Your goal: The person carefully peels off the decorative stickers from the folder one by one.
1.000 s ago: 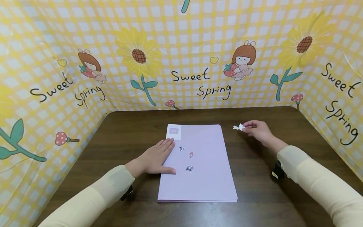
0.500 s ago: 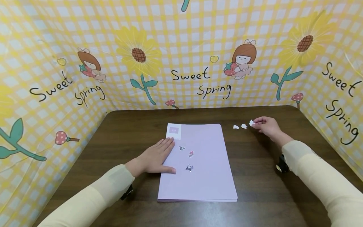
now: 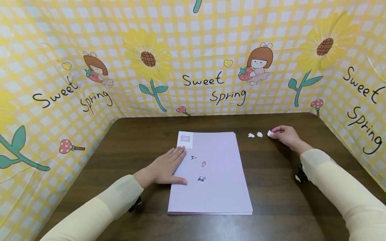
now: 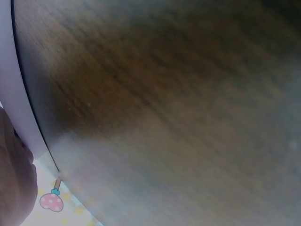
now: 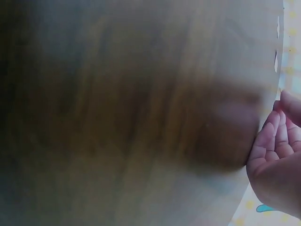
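Observation:
My left hand [image 3: 166,167] rests flat on the left edge of a lilac paper folder [image 3: 223,194], fingers straight and thumb spread. Beside the thumb and fingertips, several small cartoon stickers lie on the folder, among them a pink one [image 3: 203,164] and a dark one [image 3: 201,178]. Off to the folder's right, near the table's far side, my right hand [image 3: 284,136] pinches a small white paper cut-out [image 3: 269,133] between thumb and index finger, close over the wood. Left of it, two similar white cut-outs [image 3: 259,134] lie in a row.
A white label with a lilac square [image 3: 185,138] sits at the folder's upper left corner. Dark brown wood of the table [image 3: 280,201] surrounds the folder. Behind and at both sides hangs a yellow checked cloth [image 3: 205,43].
My right hand has moved right, leaving two white cut-outs lying on the table, and has lowered a third slightly beside them. My left hand has stayed in place.

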A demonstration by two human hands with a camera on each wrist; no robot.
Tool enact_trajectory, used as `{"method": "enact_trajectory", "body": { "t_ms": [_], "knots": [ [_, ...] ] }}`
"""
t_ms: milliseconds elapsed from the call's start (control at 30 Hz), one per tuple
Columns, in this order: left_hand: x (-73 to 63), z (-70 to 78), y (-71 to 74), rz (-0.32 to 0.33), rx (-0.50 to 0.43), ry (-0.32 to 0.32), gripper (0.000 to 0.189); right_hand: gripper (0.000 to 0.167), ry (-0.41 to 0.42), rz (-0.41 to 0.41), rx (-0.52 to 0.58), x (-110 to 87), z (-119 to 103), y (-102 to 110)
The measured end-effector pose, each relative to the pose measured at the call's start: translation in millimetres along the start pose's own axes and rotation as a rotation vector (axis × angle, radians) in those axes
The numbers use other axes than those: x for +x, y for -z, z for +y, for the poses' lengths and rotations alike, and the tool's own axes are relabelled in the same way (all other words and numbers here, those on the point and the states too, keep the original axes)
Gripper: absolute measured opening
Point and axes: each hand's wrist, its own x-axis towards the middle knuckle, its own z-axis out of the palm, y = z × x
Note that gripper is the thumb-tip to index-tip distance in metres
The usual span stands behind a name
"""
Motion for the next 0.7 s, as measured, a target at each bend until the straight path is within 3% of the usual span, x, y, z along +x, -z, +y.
{"method": "enact_trajectory", "body": {
  "t_ms": [700],
  "knots": [
    [0.2, 0.3, 1.0, -0.007, 0.023, -0.004, 0.115, 0.027, 0.016, -0.017, -0.097, 2.6, 1.4, -6.0]
  ]
}}
